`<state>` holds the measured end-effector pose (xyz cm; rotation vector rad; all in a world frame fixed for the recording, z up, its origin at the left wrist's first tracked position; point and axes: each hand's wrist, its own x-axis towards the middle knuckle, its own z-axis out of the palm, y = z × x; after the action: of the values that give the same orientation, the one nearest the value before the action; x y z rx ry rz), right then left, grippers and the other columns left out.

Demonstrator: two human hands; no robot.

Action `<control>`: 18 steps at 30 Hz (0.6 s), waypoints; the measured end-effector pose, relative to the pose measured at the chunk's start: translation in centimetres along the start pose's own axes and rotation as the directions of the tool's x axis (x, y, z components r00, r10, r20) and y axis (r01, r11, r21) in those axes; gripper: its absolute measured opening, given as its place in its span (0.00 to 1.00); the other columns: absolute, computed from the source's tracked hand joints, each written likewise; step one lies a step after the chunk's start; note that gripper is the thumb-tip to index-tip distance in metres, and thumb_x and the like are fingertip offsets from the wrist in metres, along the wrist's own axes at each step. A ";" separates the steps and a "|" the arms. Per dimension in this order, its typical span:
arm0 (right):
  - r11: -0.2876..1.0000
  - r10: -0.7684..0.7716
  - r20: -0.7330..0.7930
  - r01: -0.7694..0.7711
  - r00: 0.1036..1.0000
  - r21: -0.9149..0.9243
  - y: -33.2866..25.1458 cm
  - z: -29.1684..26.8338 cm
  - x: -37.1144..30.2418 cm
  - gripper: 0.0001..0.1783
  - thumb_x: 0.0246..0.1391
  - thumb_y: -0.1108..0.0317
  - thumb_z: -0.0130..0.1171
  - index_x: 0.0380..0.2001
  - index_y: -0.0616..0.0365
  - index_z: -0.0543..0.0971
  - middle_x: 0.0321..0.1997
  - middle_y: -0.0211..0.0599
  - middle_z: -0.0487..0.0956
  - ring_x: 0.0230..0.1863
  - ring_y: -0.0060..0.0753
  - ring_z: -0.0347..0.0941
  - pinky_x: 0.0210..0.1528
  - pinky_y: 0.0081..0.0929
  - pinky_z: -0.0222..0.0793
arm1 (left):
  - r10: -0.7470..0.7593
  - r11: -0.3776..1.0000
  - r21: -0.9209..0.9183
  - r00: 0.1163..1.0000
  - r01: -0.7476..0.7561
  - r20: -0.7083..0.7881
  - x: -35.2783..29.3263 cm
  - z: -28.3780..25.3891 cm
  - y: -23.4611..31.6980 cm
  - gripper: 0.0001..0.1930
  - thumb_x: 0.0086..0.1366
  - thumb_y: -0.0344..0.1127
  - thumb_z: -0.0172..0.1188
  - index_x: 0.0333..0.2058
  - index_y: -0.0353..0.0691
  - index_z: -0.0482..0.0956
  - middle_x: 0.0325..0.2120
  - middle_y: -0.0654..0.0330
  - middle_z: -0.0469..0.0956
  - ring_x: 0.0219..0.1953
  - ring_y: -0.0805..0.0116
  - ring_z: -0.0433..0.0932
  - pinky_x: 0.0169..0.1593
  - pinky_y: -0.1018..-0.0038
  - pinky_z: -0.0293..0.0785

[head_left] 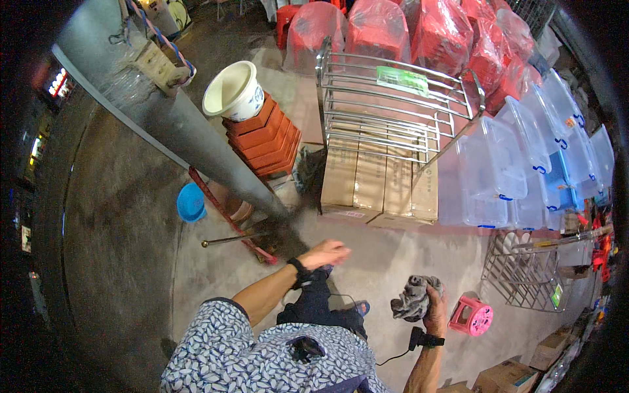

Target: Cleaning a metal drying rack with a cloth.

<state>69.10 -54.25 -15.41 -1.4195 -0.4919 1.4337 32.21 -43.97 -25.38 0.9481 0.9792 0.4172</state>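
Note:
My right hand (435, 310) is closed around a crumpled grey cloth (411, 299), held low on the right above the floor. My left hand (325, 254) is in front of my body, a little blurred, its fingers loosely bent and apart, with nothing seen in it. Beyond the hands stands a chrome wire rack (393, 92), with a green label on its upper rails. It rests on or just behind several brown cardboard boxes (354, 177); its lower contact is hard to make out. Neither hand touches the rack.
A grey metal post (196, 144) leans across the left, near a blue basin (191, 202). Brown stacked planters (265, 141) carry a white pot (232, 92). Clear plastic bins (491, 157), a pink stool (472, 316) and another wire rack (524, 272) stand right; wrapped red chairs (377, 33) stand behind.

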 end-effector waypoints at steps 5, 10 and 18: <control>0.989 -0.129 0.122 0.119 0.984 0.090 -0.5 -2.2 -1.4 0.25 0.57 0.67 0.58 0.57 0.62 0.68 0.51 0.40 0.77 0.51 0.35 0.75 0.55 0.33 0.71 | 0.105 0.978 0.143 0.950 -0.152 0.293 2.3 16.2 7.4 0.35 0.68 0.58 0.58 0.60 0.33 0.66 0.47 0.58 0.76 0.48 0.69 0.75 0.48 0.72 0.74; 0.966 -0.157 -0.033 0.160 0.987 0.201 -0.6 -5.6 -4.5 0.28 0.61 0.66 0.57 0.62 0.62 0.64 0.52 0.40 0.76 0.51 0.34 0.75 0.51 0.31 0.74 | 0.062 0.998 -0.044 0.922 -0.049 0.382 0.9 27.4 5.6 0.42 0.69 0.54 0.58 0.68 0.31 0.53 0.57 0.57 0.70 0.57 0.68 0.69 0.55 0.70 0.70; 0.907 -0.081 -0.132 0.128 0.988 0.402 4.7 -19.8 -9.4 0.22 0.66 0.57 0.53 0.57 0.58 0.73 0.54 0.37 0.78 0.53 0.33 0.76 0.57 0.35 0.73 | 0.214 0.955 0.148 0.945 -0.255 0.246 5.5 40.9 -0.4 0.12 0.73 0.42 0.51 0.44 0.39 0.73 0.26 0.72 0.68 0.26 0.82 0.61 0.24 0.76 0.59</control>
<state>83.39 -71.06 -19.11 -1.1092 -0.1753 1.2717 69.70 -60.30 -19.60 1.2547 0.7036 0.4149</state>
